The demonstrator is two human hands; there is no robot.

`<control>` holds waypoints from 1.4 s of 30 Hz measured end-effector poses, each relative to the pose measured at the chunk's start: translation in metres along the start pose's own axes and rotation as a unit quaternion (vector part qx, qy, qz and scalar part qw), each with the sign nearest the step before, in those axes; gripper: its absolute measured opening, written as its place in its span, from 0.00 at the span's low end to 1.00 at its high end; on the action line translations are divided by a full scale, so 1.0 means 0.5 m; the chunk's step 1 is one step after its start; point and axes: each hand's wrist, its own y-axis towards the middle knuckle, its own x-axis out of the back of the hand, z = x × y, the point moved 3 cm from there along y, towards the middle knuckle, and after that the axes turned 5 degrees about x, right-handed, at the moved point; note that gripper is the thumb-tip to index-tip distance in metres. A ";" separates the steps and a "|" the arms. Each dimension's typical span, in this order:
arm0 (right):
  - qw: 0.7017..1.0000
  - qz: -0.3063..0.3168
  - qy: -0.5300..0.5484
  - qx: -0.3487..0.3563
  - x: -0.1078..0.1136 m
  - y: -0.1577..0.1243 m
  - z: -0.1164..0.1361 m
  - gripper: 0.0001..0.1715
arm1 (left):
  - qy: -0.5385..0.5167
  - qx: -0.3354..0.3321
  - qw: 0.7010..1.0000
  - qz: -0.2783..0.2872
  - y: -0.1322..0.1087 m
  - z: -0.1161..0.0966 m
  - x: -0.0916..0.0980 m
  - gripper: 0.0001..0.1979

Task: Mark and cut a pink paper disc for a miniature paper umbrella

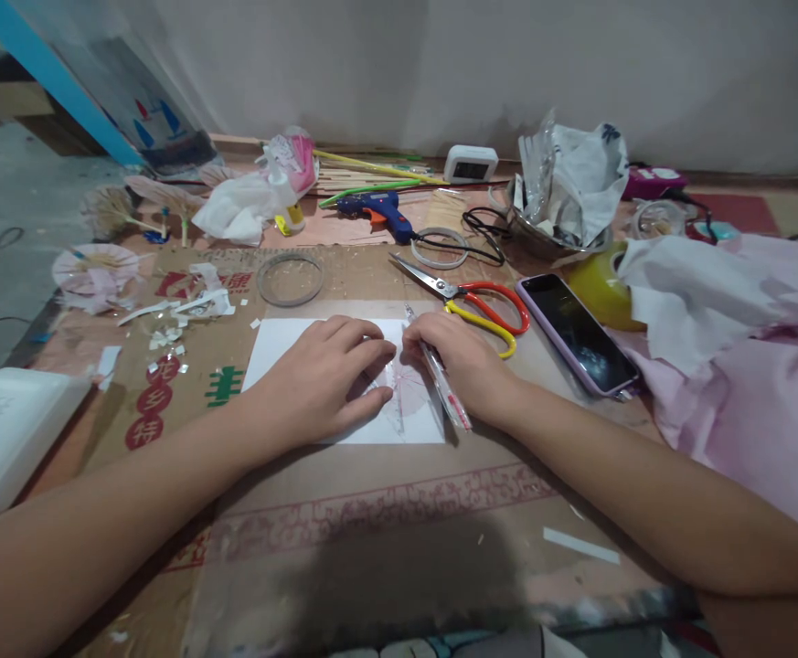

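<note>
A white sheet of paper (pixel 281 343) lies on the cardboard, with a pinkish circle and thin red lines drawn on it. My left hand (pixel 323 375) rests over the sheet, thumb and fingers apart. Its fingertips touch a clear plastic ruler (pixel 397 407), partly hidden beneath them. A clear-barrelled pen with red in it (pixel 448 391) is held in the closed fingers of my right hand (pixel 463 361). That pen leans over the right side of the paper, its tip pointing away from me. Just beyond my right hand are scissors (pixel 463 292) with one orange and one yellow handle.
Right of the scissors lie a phone (pixel 580 334), yellow tape (pixel 604 283) and pink cloth (pixel 734 384). Behind are a blue glue gun (pixel 381 212), a tape ring (pixel 291 279) and a filled bowl (pixel 556 242). Paper scraps (pixel 196 306) litter the left; a white case (pixel 18 429) stands there.
</note>
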 end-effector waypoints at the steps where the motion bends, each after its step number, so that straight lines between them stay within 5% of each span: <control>1: 1.000 0.000 -0.005 -0.002 0.001 0.000 0.002 0.11 | -0.001 0.000 1.000 0.001 0.000 0.000 0.000 0.20; 7: 0.996 0.036 -0.074 -0.042 0.010 -0.007 0.024 0.08 | -0.007 0.007 1.000 -0.002 -0.001 0.003 0.001 0.20; 12: 0.997 0.059 -0.020 -0.039 0.005 -0.004 0.022 0.10 | -0.013 0.003 1.000 -0.001 -0.001 0.004 0.001 0.20; 23: 0.995 -0.100 0.029 0.007 0.021 -0.012 0.024 0.03 | -0.019 0.012 1.000 -0.015 0.001 0.008 -0.003 0.20; 31: 0.978 -0.098 0.136 -0.124 0.012 -0.013 0.004 0.08 | -0.025 0.005 1.000 -0.012 0.003 0.007 -0.007 0.17; 42: 0.982 -0.093 0.117 -0.112 0.015 -0.009 0.006 0.07 | -0.015 0.002 1.000 -0.020 0.007 0.004 -0.012 0.16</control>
